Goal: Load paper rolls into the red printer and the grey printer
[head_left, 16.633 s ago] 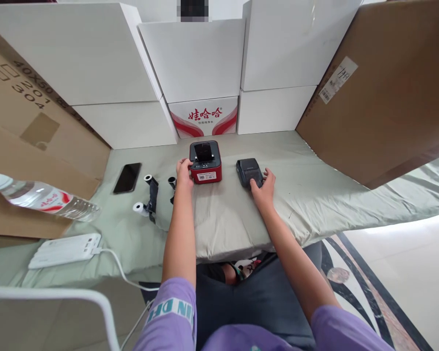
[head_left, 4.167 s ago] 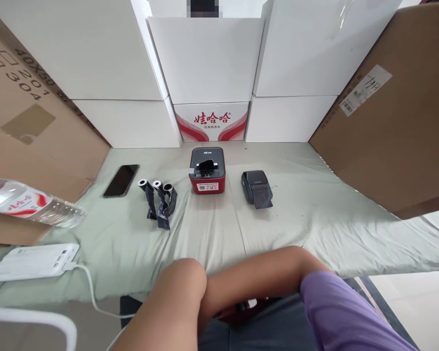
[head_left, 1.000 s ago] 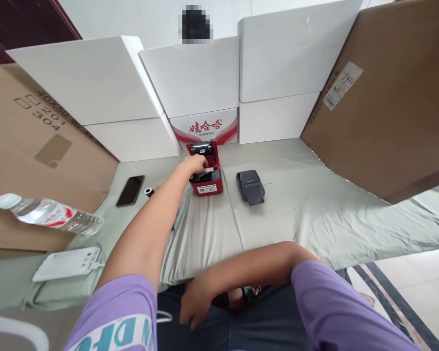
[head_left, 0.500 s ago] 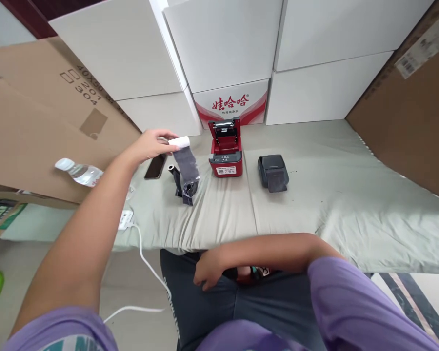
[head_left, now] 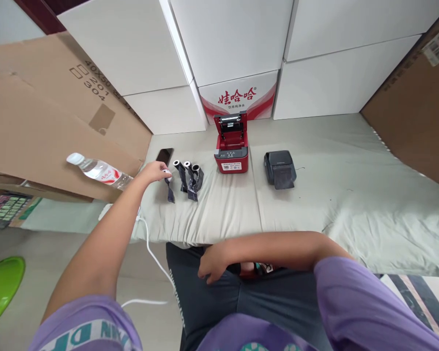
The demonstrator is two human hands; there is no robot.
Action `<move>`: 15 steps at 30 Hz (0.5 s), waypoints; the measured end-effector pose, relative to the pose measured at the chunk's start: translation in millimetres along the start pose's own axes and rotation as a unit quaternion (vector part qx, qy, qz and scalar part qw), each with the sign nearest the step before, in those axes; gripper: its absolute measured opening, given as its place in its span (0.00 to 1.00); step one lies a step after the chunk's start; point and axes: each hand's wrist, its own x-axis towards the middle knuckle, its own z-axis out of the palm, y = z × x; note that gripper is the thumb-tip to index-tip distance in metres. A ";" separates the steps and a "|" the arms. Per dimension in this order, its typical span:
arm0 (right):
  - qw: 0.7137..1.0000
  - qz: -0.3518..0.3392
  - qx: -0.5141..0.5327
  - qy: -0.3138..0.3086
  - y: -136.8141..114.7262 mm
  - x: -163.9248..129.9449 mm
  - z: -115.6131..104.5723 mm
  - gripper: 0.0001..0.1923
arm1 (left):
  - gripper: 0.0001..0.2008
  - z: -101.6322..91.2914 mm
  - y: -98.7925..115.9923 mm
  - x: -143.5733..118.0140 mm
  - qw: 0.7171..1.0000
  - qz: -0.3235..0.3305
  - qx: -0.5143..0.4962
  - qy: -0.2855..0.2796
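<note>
Head view: small white roll point(head_left: 167, 174) trailing dark strip.

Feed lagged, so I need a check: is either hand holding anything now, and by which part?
The left hand pinches the white core end of the leftmost paper roll on the bed. The right hand rests empty on the lap.

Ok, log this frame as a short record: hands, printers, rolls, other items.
left hand: on the leftmost paper roll, fingers around it
right hand: resting on the lap, holds nothing
red printer: lid open
black printer: lid shut, dark strip out front
other rolls: two, right of the held one
also: phone, water bottle, white boxes
</note>
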 end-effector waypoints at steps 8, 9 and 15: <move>1.000 0.008 0.023 0.018 1.7 1.2 2.0 0.09 | 0.15 1.0 8.9 -1.9 0.983 0.089 0.137 0.086; 0.999 0.006 0.028 0.022 2.1 1.4 2.2 0.09 | 0.17 1.0 18.1 -3.1 0.979 0.109 0.127 0.114; 0.999 0.006 0.040 0.028 2.6 2.5 4.4 0.11 | 0.19 15.1 78.7 2.1 0.936 0.326 0.130 -0.030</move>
